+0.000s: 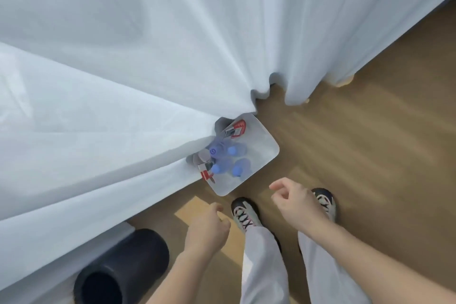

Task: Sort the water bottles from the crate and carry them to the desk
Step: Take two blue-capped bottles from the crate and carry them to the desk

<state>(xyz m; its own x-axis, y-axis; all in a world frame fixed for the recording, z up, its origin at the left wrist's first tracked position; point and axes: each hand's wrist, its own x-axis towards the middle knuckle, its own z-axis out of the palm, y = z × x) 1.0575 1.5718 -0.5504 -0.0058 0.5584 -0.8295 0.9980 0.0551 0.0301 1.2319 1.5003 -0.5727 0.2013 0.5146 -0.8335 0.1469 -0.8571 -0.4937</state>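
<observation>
White sheer curtain point(123, 81) filled most of what I saw, its hem spilling over the far edge of the crate point(261, 155) on the wooden floor point(357, 155). The crate was a pale, translucent tub with rounded corners, standing just ahead of my shoes point(244, 213) and partly tucked under the cloth. Inside it the water bottles point(232, 158) stood upright in a cluster — four blue caps showed from above, one with a light swirl mark on it that I could not read. Beside them, at the curtain side, were two items with red and white labels point(235, 129); the print on them was too blurred to make out any brand or words.

My left hand point(207, 228) hung above the floor near my left shoe, fingers loosely curled and holding nothing. My right hand point(299, 202) hovered over my right shoe, just short of the crate's near corner — its fingers half bent, thumb forward, also empty. Neither hand touched the crate. A dark cylindrical bin point(123, 269) lay tilted at my lower left, its open mouth toward me, against the curtain.
</observation>
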